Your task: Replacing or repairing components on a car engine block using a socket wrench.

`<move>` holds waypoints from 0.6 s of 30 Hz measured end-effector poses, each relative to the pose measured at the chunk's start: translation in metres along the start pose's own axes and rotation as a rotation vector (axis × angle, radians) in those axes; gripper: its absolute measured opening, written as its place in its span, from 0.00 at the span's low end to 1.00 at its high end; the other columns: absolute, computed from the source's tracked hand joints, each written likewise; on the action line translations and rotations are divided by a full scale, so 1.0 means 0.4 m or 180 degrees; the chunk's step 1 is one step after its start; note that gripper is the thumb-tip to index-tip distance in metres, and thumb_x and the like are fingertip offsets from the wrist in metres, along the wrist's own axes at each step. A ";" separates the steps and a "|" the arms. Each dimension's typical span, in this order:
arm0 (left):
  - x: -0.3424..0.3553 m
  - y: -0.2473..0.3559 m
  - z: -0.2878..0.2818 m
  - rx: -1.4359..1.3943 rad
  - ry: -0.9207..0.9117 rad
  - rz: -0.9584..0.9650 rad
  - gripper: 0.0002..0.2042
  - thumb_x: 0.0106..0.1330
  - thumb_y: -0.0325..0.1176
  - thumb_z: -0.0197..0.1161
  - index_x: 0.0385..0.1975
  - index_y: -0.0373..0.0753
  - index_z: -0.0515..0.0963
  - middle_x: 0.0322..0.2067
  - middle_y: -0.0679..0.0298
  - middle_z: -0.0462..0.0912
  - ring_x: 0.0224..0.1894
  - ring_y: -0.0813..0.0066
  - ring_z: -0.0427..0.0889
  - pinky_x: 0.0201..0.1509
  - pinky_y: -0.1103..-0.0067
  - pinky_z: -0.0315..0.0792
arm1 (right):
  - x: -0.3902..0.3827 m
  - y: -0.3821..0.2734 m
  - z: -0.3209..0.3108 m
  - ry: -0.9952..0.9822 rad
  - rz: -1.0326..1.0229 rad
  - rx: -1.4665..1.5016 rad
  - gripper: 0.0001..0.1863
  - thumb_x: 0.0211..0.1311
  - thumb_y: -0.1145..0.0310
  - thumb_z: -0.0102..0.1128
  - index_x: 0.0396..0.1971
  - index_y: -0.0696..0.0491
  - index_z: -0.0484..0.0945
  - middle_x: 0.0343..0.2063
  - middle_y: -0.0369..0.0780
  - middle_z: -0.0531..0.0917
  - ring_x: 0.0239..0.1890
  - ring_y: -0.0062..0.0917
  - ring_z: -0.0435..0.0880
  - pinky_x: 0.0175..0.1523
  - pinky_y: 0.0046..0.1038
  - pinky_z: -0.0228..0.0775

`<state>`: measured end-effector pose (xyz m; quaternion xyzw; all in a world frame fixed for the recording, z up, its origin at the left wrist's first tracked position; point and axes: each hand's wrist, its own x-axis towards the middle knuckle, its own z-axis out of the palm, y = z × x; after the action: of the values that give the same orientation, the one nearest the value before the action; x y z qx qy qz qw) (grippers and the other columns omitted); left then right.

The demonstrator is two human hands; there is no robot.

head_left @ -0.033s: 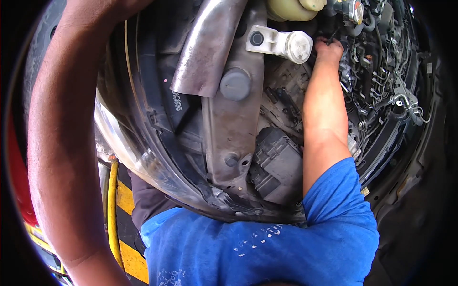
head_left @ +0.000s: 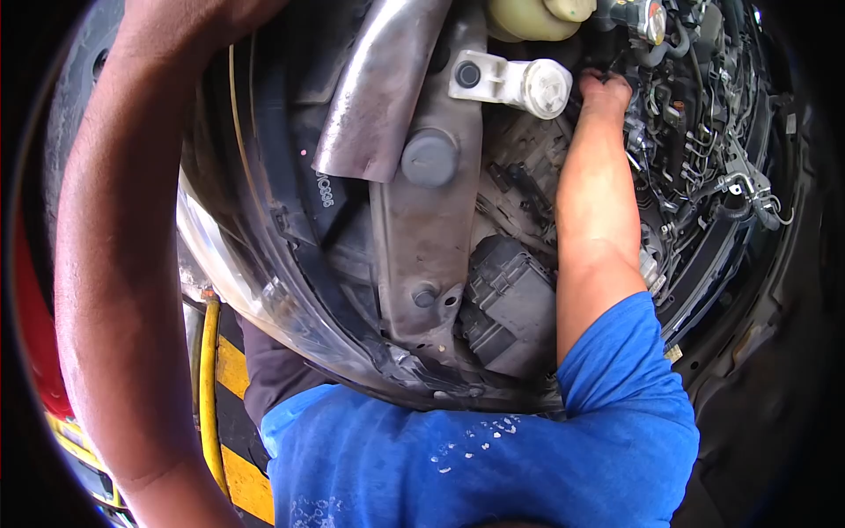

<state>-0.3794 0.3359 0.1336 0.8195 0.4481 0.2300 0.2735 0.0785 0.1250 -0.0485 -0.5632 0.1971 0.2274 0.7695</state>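
Observation:
My right arm, in a blue sleeve, reaches into the engine bay of a car. My right hand (head_left: 606,86) is down in a dark gap beside the engine (head_left: 682,132), with its fingers bent and partly hidden. They look closed, but what they hold is too dark to make out. Left of that hand sits a white plastic reservoir with a round cap (head_left: 546,88). Above is a yellowish plastic tank (head_left: 532,18). My left arm is raised along the left side. The left hand (head_left: 233,11) is cut off by the top edge, so its fingers are hidden.
A curved metal sheet (head_left: 378,97) lies over the front panel near a round grey cap (head_left: 429,158). A black box (head_left: 510,304) sits nearer my chest. The clear headlight lens (head_left: 233,273) curves at left. Beyond it are a yellow pipe (head_left: 209,387) and striped floor marking (head_left: 246,480).

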 end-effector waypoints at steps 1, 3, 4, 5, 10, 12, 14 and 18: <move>0.001 -0.004 0.000 0.0019 -0.0041 0.0149 0.27 0.62 0.48 0.57 0.55 0.34 0.70 0.46 0.44 0.79 0.48 0.54 0.80 0.54 0.68 0.71 | 0.007 0.005 0.006 0.0338 -0.0016 0.0126 0.08 0.62 0.68 0.40 0.31 0.49 0.72 0.27 0.34 0.77 0.26 0.24 0.74 0.27 0.23 0.66; 0.009 -0.015 0.007 0.0071 -0.0082 -0.0492 0.27 0.62 0.48 0.57 0.57 0.39 0.70 0.47 0.44 0.79 0.50 0.52 0.79 0.56 0.69 0.70 | 0.016 0.018 0.015 0.0931 0.0003 0.0415 0.09 0.63 0.67 0.40 0.31 0.47 0.73 0.26 0.33 0.76 0.27 0.23 0.74 0.29 0.23 0.69; 0.013 -0.022 0.014 0.0091 -0.0087 -0.0679 0.27 0.62 0.49 0.57 0.57 0.40 0.70 0.47 0.44 0.79 0.51 0.52 0.79 0.57 0.69 0.70 | 0.019 0.031 0.017 0.0855 -0.0146 0.0467 0.10 0.66 0.65 0.40 0.33 0.48 0.73 0.28 0.33 0.78 0.28 0.23 0.76 0.31 0.23 0.71; 0.022 -0.032 0.018 0.0332 0.0017 -0.0472 0.27 0.62 0.50 0.58 0.57 0.40 0.71 0.48 0.45 0.78 0.52 0.52 0.77 0.58 0.68 0.69 | 0.017 0.039 0.017 0.0618 -0.0254 0.0526 0.11 0.67 0.65 0.40 0.34 0.50 0.74 0.29 0.34 0.78 0.28 0.23 0.77 0.33 0.23 0.73; 0.063 -0.078 0.048 0.0985 0.0309 -0.0028 0.26 0.60 0.50 0.61 0.53 0.39 0.73 0.51 0.49 0.74 0.56 0.51 0.72 0.60 0.65 0.64 | -0.040 0.069 0.018 0.1297 -0.0194 0.1307 0.10 0.70 0.67 0.46 0.41 0.57 0.74 0.34 0.40 0.79 0.30 0.26 0.80 0.34 0.24 0.79; 0.065 -0.081 0.047 0.0824 0.0175 -0.0082 0.26 0.60 0.49 0.61 0.54 0.41 0.72 0.53 0.52 0.72 0.59 0.52 0.69 0.64 0.63 0.58 | -0.072 0.069 0.028 0.1385 -0.0285 0.1314 0.09 0.68 0.71 0.50 0.43 0.60 0.73 0.35 0.41 0.78 0.31 0.26 0.80 0.32 0.22 0.78; 0.064 -0.074 0.042 0.0772 0.0066 -0.0078 0.25 0.59 0.46 0.62 0.54 0.40 0.71 0.54 0.52 0.70 0.60 0.53 0.67 0.65 0.63 0.57 | -0.096 0.065 0.041 0.1461 -0.0361 0.1361 0.10 0.65 0.74 0.53 0.44 0.61 0.72 0.36 0.41 0.77 0.32 0.28 0.80 0.33 0.22 0.78; 0.068 -0.050 0.035 0.0644 -0.0034 -0.0147 0.26 0.60 0.43 0.62 0.54 0.36 0.69 0.57 0.49 0.68 0.61 0.50 0.65 0.65 0.63 0.57 | -0.109 0.052 0.053 0.1732 -0.0410 0.1784 0.15 0.59 0.80 0.46 0.48 0.62 0.68 0.48 0.45 0.71 0.44 0.33 0.77 0.45 0.28 0.80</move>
<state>-0.3694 0.3647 0.1139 0.8336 0.4863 0.1729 0.1970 0.0319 0.1452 -0.0342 -0.3822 0.4126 -0.0415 0.8258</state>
